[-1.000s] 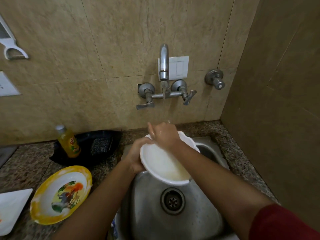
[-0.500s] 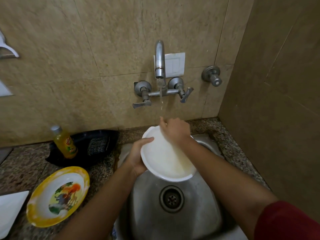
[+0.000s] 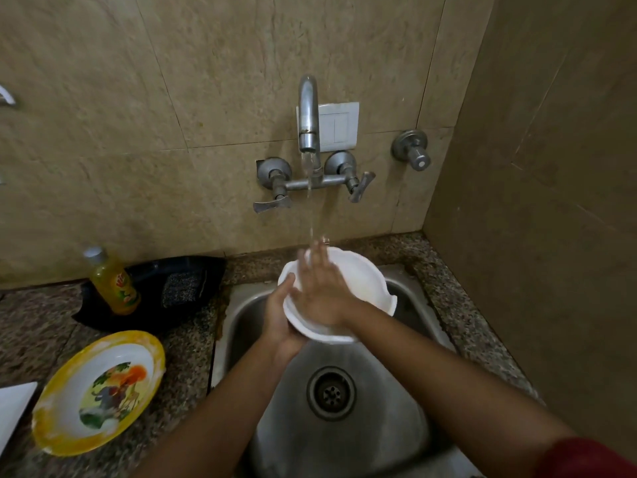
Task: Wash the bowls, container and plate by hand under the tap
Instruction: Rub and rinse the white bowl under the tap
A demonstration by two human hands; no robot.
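Person, head-camera view, two arms.
- Right arm (image 3: 448,381): bare forearm. Dark red sleeve (image 3: 593,458), plain fabric, covers the arm above it and is cut off by the lower right corner.
- Left arm (image 3: 213,408): bare from wrist to frame edge.
- Left grip (image 3: 279,324), right grip (image 3: 320,294): both bare. Right fingertips blurred.

This is a home kitchen's washing-up corner: a small steel sink (image 3: 379,439) is set into a speckled granite counter (image 3: 193,353) against beige wall tiles (image 3: 172,81), under a wall-mounted tap (image 3: 307,112). To the left stand a dish-soap bottle (image 3: 115,284), a scrub pad (image 3: 181,288) and a yellow-rimmed plate (image 3: 100,391).
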